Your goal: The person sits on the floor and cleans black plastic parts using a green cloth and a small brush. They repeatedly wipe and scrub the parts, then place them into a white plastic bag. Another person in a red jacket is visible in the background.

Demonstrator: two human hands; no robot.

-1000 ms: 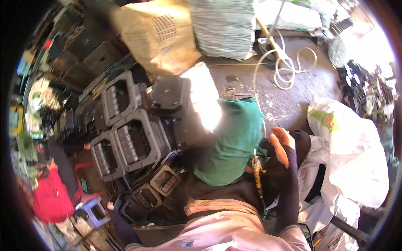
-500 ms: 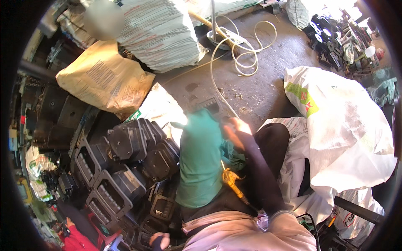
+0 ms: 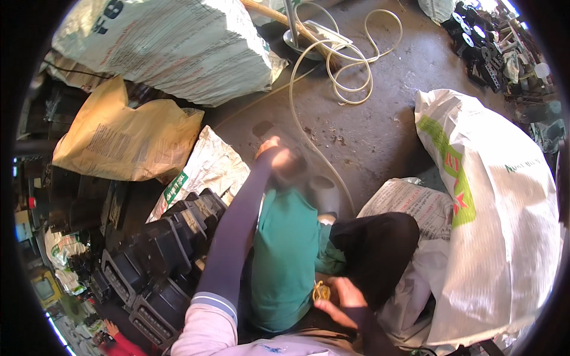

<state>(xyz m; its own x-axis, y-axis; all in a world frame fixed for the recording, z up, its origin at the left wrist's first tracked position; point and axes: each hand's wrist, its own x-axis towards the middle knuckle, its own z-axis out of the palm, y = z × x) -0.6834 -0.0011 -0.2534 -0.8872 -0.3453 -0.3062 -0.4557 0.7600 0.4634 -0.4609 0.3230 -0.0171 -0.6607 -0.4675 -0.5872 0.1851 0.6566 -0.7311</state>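
My left arm (image 3: 234, 228), in a dark purple sleeve, reaches out over the green cloth (image 3: 284, 255) on my left leg. At its end, my left hand (image 3: 276, 155) is smeared by motion, beside a blurred dark grey shape (image 3: 292, 169) close to the floor. Whether its fingers hold that shape cannot be made out. My right hand (image 3: 344, 301) is at my lap, with thumb and fingers closed around a yellow hand tool (image 3: 321, 292). Most of the tool is hidden by the hand and clothing.
Black plastic housings (image 3: 157, 255) are piled on my left. A brown paper sack (image 3: 130, 139) and a large white sack (image 3: 172, 50) stand beyond them. Another white sack (image 3: 499, 231) bulges on the right. A pale hose (image 3: 309, 139) loops across the floor. A person's red sleeve (image 3: 127, 343) shows lower left.
My left hand has moved from the housings at the lower edge out past my knee. My right hand has come back from ahead of the knees to the yellow tool. The view has shifted.
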